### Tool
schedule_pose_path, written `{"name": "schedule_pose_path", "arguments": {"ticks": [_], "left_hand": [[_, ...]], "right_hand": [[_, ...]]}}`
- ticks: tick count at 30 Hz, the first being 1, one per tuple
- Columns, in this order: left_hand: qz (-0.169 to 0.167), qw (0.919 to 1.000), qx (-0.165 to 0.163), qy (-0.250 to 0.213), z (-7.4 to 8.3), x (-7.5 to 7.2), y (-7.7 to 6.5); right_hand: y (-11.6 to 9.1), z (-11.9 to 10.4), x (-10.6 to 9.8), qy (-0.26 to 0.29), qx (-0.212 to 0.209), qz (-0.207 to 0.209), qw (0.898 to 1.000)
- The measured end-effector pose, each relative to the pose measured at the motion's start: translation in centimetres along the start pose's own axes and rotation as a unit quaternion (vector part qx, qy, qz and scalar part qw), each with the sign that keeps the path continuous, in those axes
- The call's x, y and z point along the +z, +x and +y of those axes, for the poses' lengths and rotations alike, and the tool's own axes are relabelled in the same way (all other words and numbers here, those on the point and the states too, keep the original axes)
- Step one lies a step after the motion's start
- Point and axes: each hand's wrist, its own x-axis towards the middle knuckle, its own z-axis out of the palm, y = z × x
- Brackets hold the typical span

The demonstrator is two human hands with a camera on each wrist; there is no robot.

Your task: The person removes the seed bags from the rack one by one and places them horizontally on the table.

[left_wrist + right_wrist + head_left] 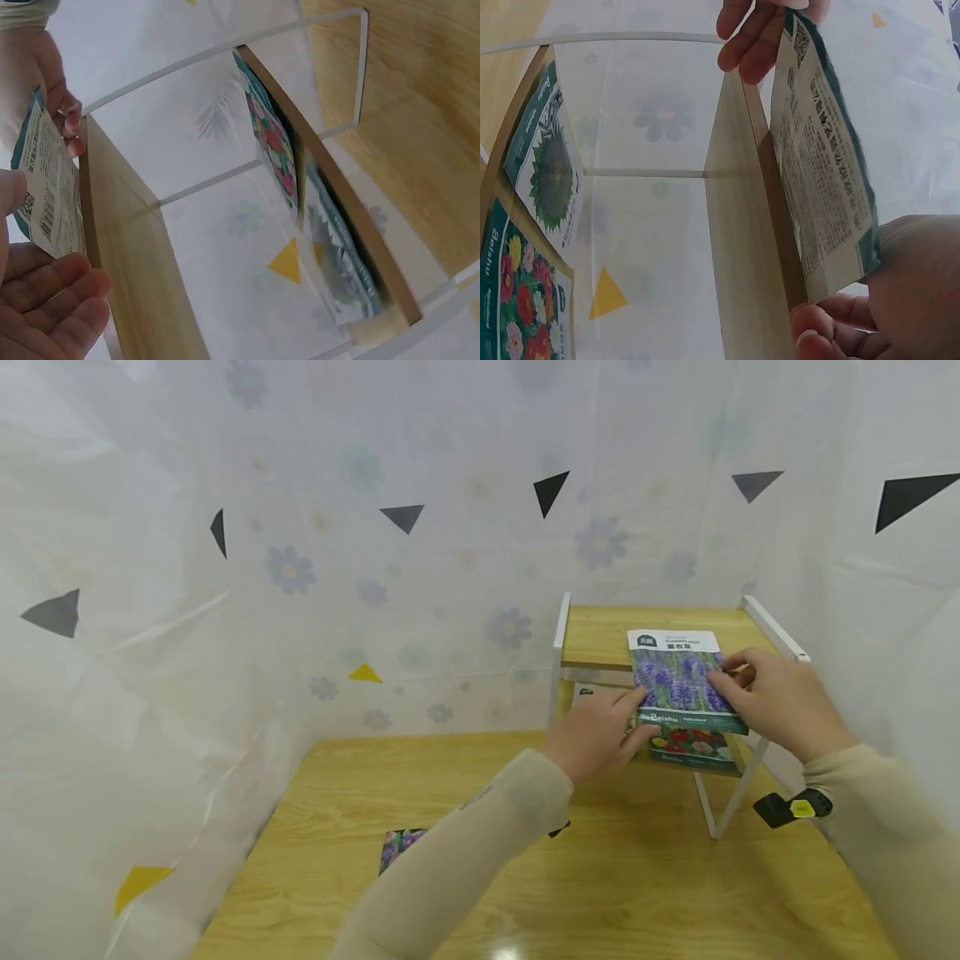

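Observation:
A seed packet (678, 681) with purple flowers on its front tilts against the front edge of the rack's top shelf (600, 631). My left hand (600, 731) pinches its lower left side between thumb and fingers. At the right edge, my right hand (783, 697) grips it with thumb and bent fingers. Both wrist views show the packet's printed back (52, 180), with a barcode, close to the shelf edge. On the lower shelf (514, 202) lie a packet with red and pink flowers (529, 300) and one with a round green-edged sunflower picture (551, 176).
The small rack has white metal legs (723, 810) and stands on the right of a wooden table (360, 785). Another flower packet (401, 843) lies on the table, partly hidden by my left sleeve. A patterned white curtain (450, 568) surrounds the table.

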Motion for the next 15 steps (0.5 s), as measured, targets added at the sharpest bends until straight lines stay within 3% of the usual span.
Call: {"name": "schedule_pose_path", "arguments": {"ticks": [3, 9, 15], "left_hand": [[0.008, 0.9996, -0.012, -0.025, -0.1, 0.5, -0.5], [-0.015, 0.9924, -0.068, -0.102, 0.1, 0.8, -1.2], [0.022, 0.9808, -0.084, -0.175, -0.3, 1.3, -1.7]], "right_hand": [[-0.2, -0.1, 0.4, 0.026, 0.012, 0.01, 1.0], [-0.5, -0.4, 0.9, 0.061, 0.037, 0.007, 0.997], [-1.2, -0.6, 1.5, 0.07, 0.047, -0.003, 0.996]]}}
